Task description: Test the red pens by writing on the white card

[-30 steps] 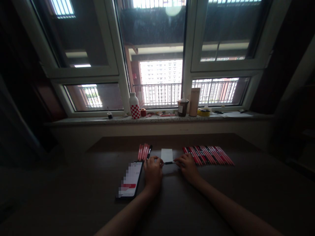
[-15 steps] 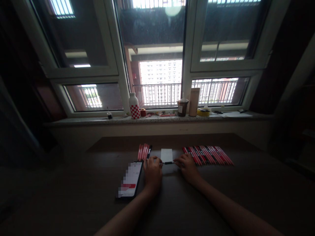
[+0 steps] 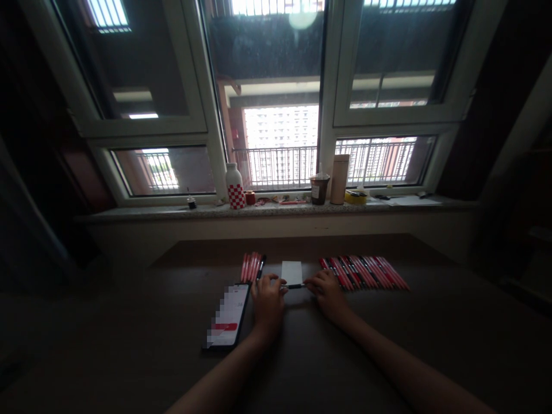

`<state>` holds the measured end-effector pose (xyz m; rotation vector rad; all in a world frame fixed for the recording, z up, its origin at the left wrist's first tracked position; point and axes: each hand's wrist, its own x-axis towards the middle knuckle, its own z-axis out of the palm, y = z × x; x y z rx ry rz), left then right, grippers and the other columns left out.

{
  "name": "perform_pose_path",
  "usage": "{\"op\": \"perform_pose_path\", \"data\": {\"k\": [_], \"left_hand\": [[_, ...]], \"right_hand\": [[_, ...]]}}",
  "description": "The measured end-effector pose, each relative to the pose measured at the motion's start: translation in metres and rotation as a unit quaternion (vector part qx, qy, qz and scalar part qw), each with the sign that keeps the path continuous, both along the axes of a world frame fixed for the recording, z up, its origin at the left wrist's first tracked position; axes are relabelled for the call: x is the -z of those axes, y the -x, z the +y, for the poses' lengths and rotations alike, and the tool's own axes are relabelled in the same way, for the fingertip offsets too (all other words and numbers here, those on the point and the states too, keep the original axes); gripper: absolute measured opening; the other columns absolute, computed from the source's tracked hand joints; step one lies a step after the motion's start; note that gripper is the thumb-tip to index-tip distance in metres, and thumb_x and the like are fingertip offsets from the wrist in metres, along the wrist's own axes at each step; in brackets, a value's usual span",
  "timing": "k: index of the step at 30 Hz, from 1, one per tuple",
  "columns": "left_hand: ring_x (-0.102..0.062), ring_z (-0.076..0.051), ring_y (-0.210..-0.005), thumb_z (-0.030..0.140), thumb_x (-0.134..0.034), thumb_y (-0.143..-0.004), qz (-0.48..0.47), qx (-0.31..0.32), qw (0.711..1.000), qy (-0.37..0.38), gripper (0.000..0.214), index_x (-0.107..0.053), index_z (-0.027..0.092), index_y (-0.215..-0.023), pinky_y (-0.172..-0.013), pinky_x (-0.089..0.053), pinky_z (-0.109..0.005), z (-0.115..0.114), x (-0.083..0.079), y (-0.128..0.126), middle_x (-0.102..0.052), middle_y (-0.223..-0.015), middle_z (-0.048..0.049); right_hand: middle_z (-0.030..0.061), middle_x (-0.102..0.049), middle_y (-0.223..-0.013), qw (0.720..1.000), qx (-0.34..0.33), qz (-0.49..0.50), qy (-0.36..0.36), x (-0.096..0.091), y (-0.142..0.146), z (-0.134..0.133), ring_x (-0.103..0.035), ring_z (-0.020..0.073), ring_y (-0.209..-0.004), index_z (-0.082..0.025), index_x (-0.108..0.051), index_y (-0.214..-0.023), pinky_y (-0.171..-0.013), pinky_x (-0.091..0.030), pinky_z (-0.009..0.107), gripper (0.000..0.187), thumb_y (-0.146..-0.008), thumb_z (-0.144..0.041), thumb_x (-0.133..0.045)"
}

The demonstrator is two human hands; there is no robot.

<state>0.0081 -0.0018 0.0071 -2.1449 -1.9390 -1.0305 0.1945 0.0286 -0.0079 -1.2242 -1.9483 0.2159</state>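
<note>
A pen (image 3: 295, 286) with a dark grip lies crosswise between my two hands, just in front of a small white paper (image 3: 292, 271). One end of it is pinched in the fingers of my left hand (image 3: 268, 302). My right hand (image 3: 330, 293) closes its fingertips on the other end. To the right of my right hand is a long row of red and black pens (image 3: 366, 272), side by side. Beyond my left hand lies a smaller group of pinkish pens (image 3: 251, 267) with a black one at its right edge.
A phone (image 3: 228, 316) with a lit screen lies left of my left hand on the dark table (image 3: 302, 368). Along the window sill (image 3: 276, 211) stand a checkered bottle (image 3: 235, 187), a drink cup (image 3: 319, 190), a tall tumbler (image 3: 340, 179) and a yellow item (image 3: 356, 197).
The fingers of my left hand have shifted very slightly on the pen. Both hands otherwise keep their places, and the pens, paper and phone lie as before.
</note>
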Motion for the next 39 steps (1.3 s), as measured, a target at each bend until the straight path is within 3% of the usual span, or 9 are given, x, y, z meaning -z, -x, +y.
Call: {"op": "perform_pose_path", "data": {"k": [18,25,39], "left_hand": [[-0.049,-0.021,-0.107,0.018,-0.047,-0.087,0.008,0.001,1.000,0.003,0.018,-0.064,0.024,-0.090,-0.104,-0.026,-0.043,0.0006,0.0010,-0.0006,-0.056,-0.109,-0.0033],[-0.048,-0.022,-0.108,0.021,-0.054,-0.085,0.014,-0.016,1.000,0.011,0.024,-0.062,0.025,-0.108,-0.103,-0.027,-0.041,0.0018,0.0027,-0.0001,-0.057,-0.112,-0.0038],[-0.049,-0.025,-0.104,0.026,-0.050,-0.087,0.060,-0.027,0.997,0.050,0.022,-0.066,0.026,-0.102,-0.102,-0.024,-0.048,0.0008,0.0025,0.0005,-0.065,-0.102,-0.0041]], "right_hand": [[0.0066,-0.063,-0.086,1.000,-0.016,0.008,-0.008,0.0039,-0.0010,0.0037,-0.047,0.0243,-0.097,-0.023,-0.073,-0.095,-0.089,-0.037,0.037,0.019,-0.085,-0.017,-0.058],[0.0078,-0.064,-0.089,1.000,0.016,0.004,0.000,0.0048,-0.0008,0.0042,-0.046,0.0257,-0.099,-0.023,-0.074,-0.094,-0.090,-0.037,0.038,0.021,-0.084,-0.016,-0.057],[0.0088,-0.065,-0.091,0.999,0.033,0.006,0.023,0.0055,-0.0026,0.0066,-0.048,0.0260,-0.100,-0.023,-0.074,-0.093,-0.088,-0.037,0.036,0.021,-0.083,-0.015,-0.058]]}}
